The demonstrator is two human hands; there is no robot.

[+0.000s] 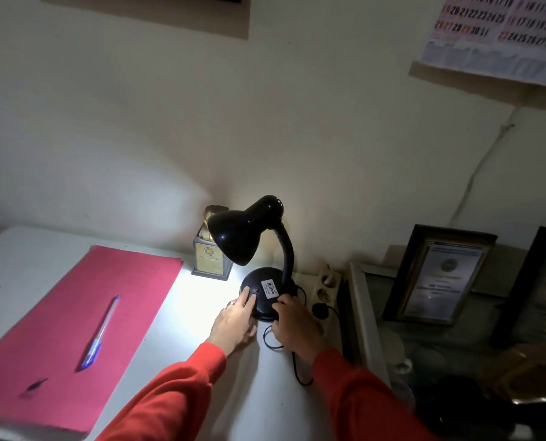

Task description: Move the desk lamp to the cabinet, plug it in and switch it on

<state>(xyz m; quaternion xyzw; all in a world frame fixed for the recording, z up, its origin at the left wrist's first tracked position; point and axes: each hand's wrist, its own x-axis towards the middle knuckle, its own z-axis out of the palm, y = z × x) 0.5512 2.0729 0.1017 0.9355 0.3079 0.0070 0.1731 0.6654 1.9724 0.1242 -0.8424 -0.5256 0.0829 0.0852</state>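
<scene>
A black desk lamp (pixel 252 237) with a bent gooseneck stands on the white cabinet top (pixel 182 316) near the wall, and its shade throws bright light onto the surface. My left hand (pixel 235 323) rests at the front left of the round base (pixel 266 296), one finger on the small switch. My right hand (pixel 294 326) holds the base's right edge. The lamp's black cord (pixel 284 348) loops behind my right hand and its plug sits in a beige power strip (pixel 324 291) just right of the base.
A pink folder (pixel 74 329) with a blue pen (pixel 101 332) lies on the left. A small gold trophy (pixel 209 253) stands behind the shade. To the right are framed certificates (pixel 440 275) on a glass surface; a calendar (pixel 500 33) hangs above.
</scene>
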